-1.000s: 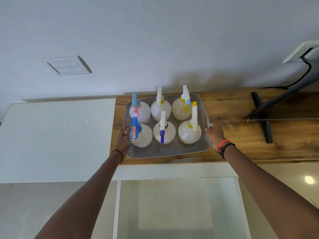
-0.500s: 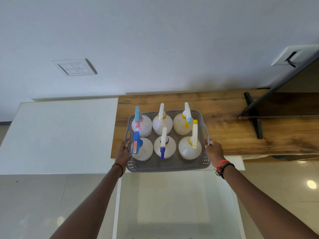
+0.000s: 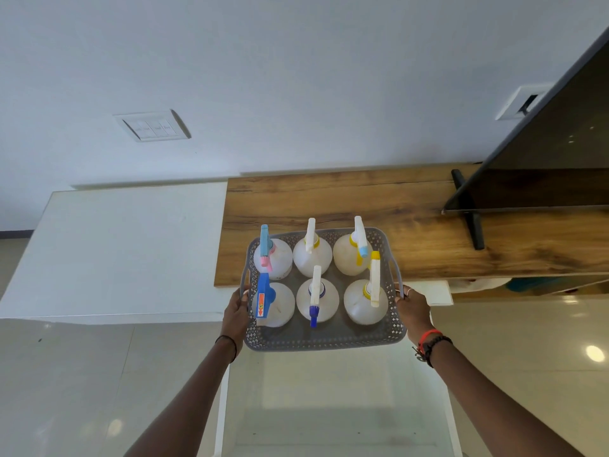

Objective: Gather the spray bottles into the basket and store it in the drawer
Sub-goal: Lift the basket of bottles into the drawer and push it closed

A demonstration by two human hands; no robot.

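Note:
A grey perforated basket (image 3: 324,339) holds several white spray bottles (image 3: 317,300) with blue, pink, yellow and white heads, all upright. My left hand (image 3: 235,314) grips the basket's left handle and my right hand (image 3: 413,310) grips the right handle. The basket hangs in the air, half past the front edge of the wooden top (image 3: 412,219) and above the open white drawer (image 3: 333,407), whose inside looks bare.
A dark TV screen on a black stand (image 3: 471,212) fills the right of the wooden top. A white cabinet top (image 3: 122,249) lies to the left. A switch plate (image 3: 151,126) and a socket (image 3: 522,102) sit on the wall. Glossy floor tiles flank the drawer.
Both hands have lifted the basket off the wooden top and drawn it toward me, so it now hangs over the open drawer. The view has tilted and moved back.

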